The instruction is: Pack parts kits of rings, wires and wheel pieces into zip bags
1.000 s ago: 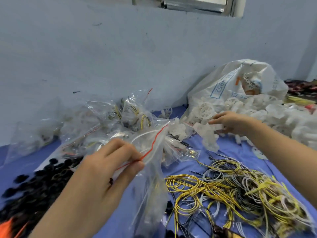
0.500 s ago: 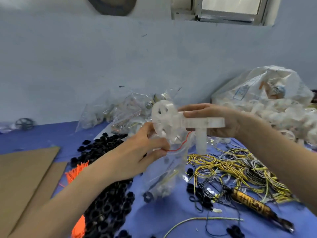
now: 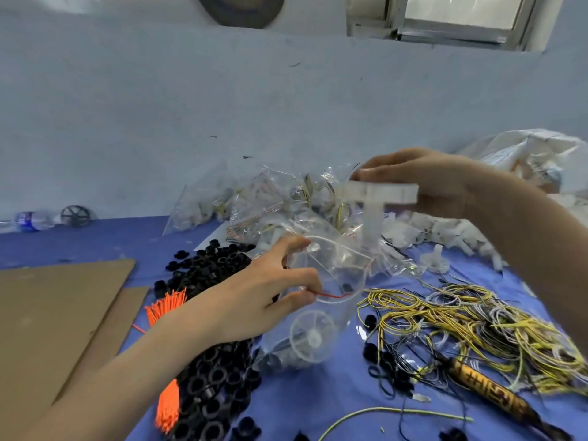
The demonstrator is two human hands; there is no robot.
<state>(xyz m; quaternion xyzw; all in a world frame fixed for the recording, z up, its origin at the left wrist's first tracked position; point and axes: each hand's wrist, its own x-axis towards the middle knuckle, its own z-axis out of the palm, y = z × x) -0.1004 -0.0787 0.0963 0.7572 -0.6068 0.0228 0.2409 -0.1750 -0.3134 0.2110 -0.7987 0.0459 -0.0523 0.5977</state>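
Note:
My left hand (image 3: 267,291) pinches the red-striped mouth of a clear zip bag (image 3: 324,300) and keeps it spread wide. A translucent wheel piece (image 3: 313,335) lies inside the bag near its bottom, beside some dark parts. My right hand (image 3: 426,183) grips a white T-shaped wheel piece (image 3: 378,198) above and to the right of the bag's mouth, its stem pointing down. Black rings (image 3: 210,313) are heaped under my left forearm. Yellow, grey and black wires (image 3: 471,329) lie tangled on the right.
Filled zip bags (image 3: 264,202) are piled against the wall. A big white sack of wheel pieces (image 3: 541,160) sits far right. Orange cable ties (image 3: 165,303), cardboard sheets (image 3: 54,313), a brown-handled tool (image 3: 490,393) and a water bottle (image 3: 28,219) lie on the blue table (image 3: 95,240).
The round wheel that my right hand held at the bag's mouth now lies inside the bag. My right hand has lifted up and right with the T-shaped piece. The bag's mouth is spread wider.

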